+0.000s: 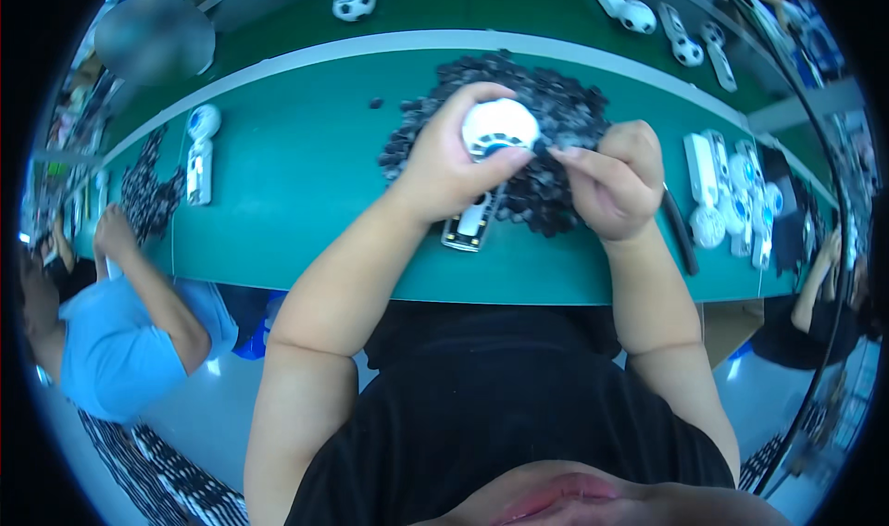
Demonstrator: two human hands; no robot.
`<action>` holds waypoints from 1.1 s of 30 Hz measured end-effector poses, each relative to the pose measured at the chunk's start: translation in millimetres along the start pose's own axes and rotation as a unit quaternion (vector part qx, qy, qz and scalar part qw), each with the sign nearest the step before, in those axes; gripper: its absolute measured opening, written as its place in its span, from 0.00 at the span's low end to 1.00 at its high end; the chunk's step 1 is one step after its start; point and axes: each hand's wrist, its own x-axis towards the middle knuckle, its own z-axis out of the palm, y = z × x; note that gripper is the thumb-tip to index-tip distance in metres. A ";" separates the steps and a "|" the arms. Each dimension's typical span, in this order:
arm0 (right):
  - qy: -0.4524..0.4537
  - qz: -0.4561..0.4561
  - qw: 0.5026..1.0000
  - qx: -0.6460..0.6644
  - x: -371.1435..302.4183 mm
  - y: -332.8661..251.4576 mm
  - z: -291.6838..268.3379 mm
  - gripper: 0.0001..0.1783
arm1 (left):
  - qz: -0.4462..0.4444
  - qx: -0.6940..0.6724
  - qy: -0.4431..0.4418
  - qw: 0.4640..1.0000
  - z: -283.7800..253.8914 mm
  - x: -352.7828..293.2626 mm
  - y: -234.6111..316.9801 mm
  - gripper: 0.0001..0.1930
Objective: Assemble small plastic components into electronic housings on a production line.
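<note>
My left hand [451, 160] is wrapped round a white handheld device [501, 121] with a ball-shaped head and dark patches around a blue part. The device's handle [469, 222] hangs below my palm, with its dark inside showing. Close to the right of the head, my right hand [619, 183] is closed in a pinch. A small black piece [544, 145] shows at its fingertips; its exact shape is too small to make out. Behind and beneath both hands spreads a heap of small black pieces [556, 100] on the green table.
Several white devices [741, 197] lie grouped at the right, beside a black bar-shaped tool [681, 230]. Another device [201, 156] lies at the left. More devices [634, 15] rest beyond the pale ledge [444, 40]. A co-worker in a light blue shirt [139, 341] sits at the left.
</note>
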 end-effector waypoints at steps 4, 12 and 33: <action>0.010 -0.041 0.999 -0.028 -5.5 0.2 -9.0 0.14 | 0.002 0.003 -0.010 1.000 6.0 3.5 -1.0 0.31; 0.026 -0.059 0.998 -0.014 -2.2 -4.1 -8.5 0.12 | 0.022 0.080 -0.017 0.996 2.6 -1.1 5.2 0.30; -0.185 0.502 0.733 0.420 3.4 -10.1 -9.6 0.10 | 0.035 0.296 -0.052 0.953 11.4 -3.2 21.7 0.29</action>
